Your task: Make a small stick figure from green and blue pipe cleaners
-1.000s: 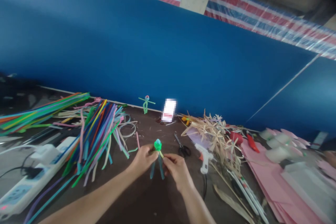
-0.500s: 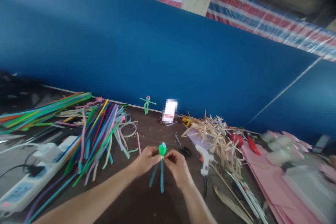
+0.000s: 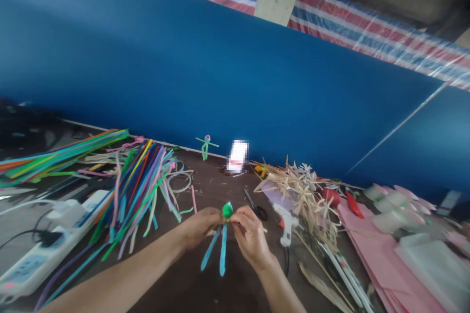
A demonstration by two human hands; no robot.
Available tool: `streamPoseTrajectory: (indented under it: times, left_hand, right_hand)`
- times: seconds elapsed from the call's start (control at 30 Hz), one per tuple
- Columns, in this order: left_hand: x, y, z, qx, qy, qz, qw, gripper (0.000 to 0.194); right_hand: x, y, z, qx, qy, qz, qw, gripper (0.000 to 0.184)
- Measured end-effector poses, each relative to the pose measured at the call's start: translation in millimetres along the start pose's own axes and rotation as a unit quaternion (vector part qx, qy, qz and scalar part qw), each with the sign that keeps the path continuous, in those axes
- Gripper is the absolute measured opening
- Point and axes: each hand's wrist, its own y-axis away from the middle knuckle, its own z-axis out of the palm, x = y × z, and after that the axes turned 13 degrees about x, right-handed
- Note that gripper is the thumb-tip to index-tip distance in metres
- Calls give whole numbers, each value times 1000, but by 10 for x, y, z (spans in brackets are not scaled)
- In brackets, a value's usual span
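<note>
I had the left hand (image 3: 198, 229) and the right hand (image 3: 251, 237) pinching a pipe-cleaner figure (image 3: 222, 239) between their fingertips, above the dark worktop (image 3: 205, 190), with its green top over the grip and two teal strands hanging below. Black-handled scissors (image 3: 257, 211) lay just past the right hand, beside a hot glue gun (image 3: 287, 222). A heap of coloured pipe cleaners (image 3: 139, 190) lay left of the left hand.

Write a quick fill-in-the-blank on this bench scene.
The left hand and right hand hold a pipe-cleaner figure with a ____ top.
____ teal strands hang below the hands.
The hot glue gun lies to the ____ of the scissors.

green; two; right
</note>
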Motion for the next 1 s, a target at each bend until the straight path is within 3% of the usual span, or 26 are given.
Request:
streamPoseTrajectory:
  times: [0.23,0.33,0.5,0.57,0.73,0.87,1.0]
  left_hand:
    - [75,36,-23,3,-81,9,997,19]
    - [94,8,-80,-31,-137,38,989,20]
    - [122,-47,-172,-77,-248,66,964,19]
    - [114,-64,-183,-77,-302,82,947,21]
    - [56,-79,-156,-29,-401,118,908,19]
    - [-19,-92,-130,-12,-421,150,895,11]
    - [-63,-109,-120,-6,-437,142,888,7]
  right_hand:
    - [-17,-31,-35,-40,15,-2,999,19]
    - [2,-75,-71,-80,0,21,997,18]
    - [86,-174,-164,-226,-57,141,962,15]
    - [114,-198,-176,-265,-56,157,950,19]
    - [114,-203,-116,-242,-2,147,959,14]
    - [92,-166,-49,-228,60,131,963,11]
    - [87,-129,-9,-220,109,125,961,11]
